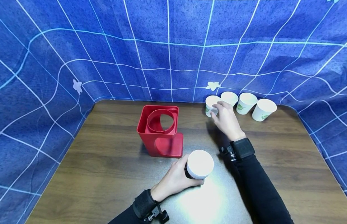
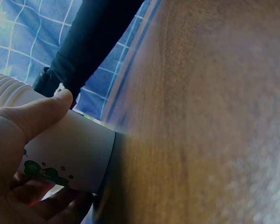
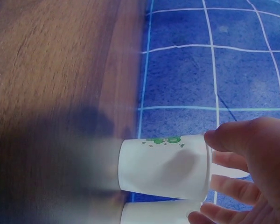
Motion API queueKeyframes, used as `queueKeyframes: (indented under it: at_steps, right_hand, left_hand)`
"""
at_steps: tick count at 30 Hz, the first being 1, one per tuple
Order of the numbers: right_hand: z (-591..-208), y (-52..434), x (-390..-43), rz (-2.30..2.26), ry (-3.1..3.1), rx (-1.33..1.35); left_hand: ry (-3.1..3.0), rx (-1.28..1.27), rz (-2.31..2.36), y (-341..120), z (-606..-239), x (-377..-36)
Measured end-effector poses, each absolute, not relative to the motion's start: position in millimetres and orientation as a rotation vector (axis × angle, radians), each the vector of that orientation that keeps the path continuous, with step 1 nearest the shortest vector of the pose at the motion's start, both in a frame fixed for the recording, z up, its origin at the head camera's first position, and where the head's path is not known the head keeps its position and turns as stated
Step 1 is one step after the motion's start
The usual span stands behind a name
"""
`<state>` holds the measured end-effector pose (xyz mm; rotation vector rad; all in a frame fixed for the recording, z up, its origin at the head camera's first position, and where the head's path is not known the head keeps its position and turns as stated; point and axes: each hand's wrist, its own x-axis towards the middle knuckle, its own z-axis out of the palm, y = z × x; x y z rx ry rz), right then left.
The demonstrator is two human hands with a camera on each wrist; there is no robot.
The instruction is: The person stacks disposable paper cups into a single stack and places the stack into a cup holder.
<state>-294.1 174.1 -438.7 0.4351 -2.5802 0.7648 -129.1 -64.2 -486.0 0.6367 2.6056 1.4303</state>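
Close by your body, your left hand (image 1: 176,176) holds a stack of paper cups (image 1: 200,164) upright over the desk (image 1: 106,174), thumb and fingers curled round its side. Gripping below the nested rims leaves them uncovered, probably for access from above.

Far ahead of it, at the back edge, your right hand (image 1: 227,119) reaches the leftmost cup (image 1: 209,109), its thumb tip against the rim and its fingers bent narrowly near it; you cannot tell from here whether they pinch it or merely touch. Beyond that hand and to its right stand three other cups (image 1: 247,102) in a close row, apparently lined up to keep the space between your arms free.

Ahead of your left hand, slightly leftward, sits a red stand (image 1: 151,141). Your right forearm stretches long, palm downward; your left angles in from below.
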Motion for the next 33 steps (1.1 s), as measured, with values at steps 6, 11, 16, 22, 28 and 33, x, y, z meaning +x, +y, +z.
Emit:
queueKeyframes:
  at_steps: [6, 11, 16, 22, 28, 33]
  right_hand:
    - [-439.0, 173.9, -296.1, 0.79, -2.582, 0.387]
    - [-439.0, 174.0, -297.0, 0.836, -2.575, 0.375]
    - [-438.6, 173.2, -295.7, 0.878, -2.594, 0.368]
    - [-440.1, 173.4, -292.4, 0.883, -2.58, 0.382]
    - [-442.4, 173.1, -293.8, 0.873, -2.567, 0.357]
    - [-443.8, 171.0, -297.8, 0.884, -2.577, 0.345]
  left_hand:
    - [2.601, 0.645, 1.439, -64.1, -485.7, -129.4]
    - [2.595, 0.642, 1.442, -64.6, -485.4, -129.8]
    - [2.596, 0.634, 1.437, -64.6, -485.2, -130.3]
    - [2.608, 0.64, 1.425, -64.5, -484.6, -130.7]
    - [2.596, 0.647, 1.442, -64.9, -485.0, -129.9]
    - [2.606, 0.648, 1.44, -65.0, -485.9, -129.5]
